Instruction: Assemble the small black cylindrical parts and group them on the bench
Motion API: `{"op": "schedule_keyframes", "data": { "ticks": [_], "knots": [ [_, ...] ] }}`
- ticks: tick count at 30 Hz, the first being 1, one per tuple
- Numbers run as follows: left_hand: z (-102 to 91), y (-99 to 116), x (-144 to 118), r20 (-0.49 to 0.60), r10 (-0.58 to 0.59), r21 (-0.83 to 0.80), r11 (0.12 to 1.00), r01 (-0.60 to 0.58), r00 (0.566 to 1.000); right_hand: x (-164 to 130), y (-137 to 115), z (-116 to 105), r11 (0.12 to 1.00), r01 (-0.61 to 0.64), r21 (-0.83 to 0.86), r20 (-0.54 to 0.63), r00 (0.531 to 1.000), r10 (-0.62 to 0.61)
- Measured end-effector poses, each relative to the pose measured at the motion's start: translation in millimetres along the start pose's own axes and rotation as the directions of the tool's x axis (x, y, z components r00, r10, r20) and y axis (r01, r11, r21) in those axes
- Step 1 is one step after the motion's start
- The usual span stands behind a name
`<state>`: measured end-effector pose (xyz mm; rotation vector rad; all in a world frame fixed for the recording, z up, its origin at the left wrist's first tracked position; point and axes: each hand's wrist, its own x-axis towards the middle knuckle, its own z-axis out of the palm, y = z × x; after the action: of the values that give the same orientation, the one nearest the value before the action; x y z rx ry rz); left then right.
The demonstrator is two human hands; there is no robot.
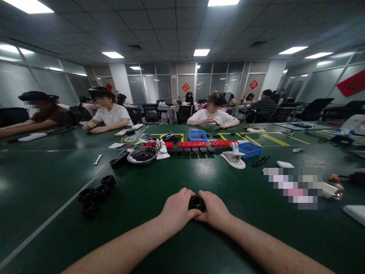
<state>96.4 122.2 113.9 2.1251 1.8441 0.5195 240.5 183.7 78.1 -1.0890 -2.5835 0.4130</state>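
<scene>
Both hands (196,209) around black wheel (196,203)

Both forearms reach forward, bare, and converge at the middle. The left hand (177,210) and right hand (214,210) meet, fingers curled inward, knuckles up.

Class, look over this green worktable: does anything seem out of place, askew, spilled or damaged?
Nothing looks spilled or broken. Both hands, left hand and right hand, grip one small black ring-shaped part. Four similar black parts sit in a loose cluster to the left, and a wrench lies alone, away from the other items.
</scene>
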Motion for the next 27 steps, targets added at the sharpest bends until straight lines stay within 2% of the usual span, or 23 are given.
{"op": "schedule_keyframes", "data": {
  "ticks": [3,6,9,11,27],
  "knots": [
    [-1.9,-2.3,2.1,0.013,0.037,-0.01,0.999,-0.037,0.999,0.2,1.8,-5.1,0.994,0.087,0.059,0.026,0.996,-0.089],
    [-7.1,-6.3,6.1,0.055,0.118,-0.052,0.992,-0.115,0.992,2.7,10.6,-13.2,0.966,0.174,0.191,0.111,0.974,-0.197],
    [-12.7,-10.2,9.7,0.111,0.196,-0.108,0.977,-0.184,0.974,5.8,19.3,-19.4,0.934,0.184,0.305,0.21,0.944,-0.254],
    [-15.0,-12.0,10.9,0.134,0.225,-0.126,0.97,-0.208,0.965,7.2,22.5,-21.3,0.916,0.183,0.357,0.232,0.932,-0.277],
    [-15.7,-10.7,9.4,0.145,0.217,-0.145,0.97,-0.196,0.965,8.2,20.8,-21.9,0.918,0.18,0.355,0.246,0.929,-0.277]
  ]
}}
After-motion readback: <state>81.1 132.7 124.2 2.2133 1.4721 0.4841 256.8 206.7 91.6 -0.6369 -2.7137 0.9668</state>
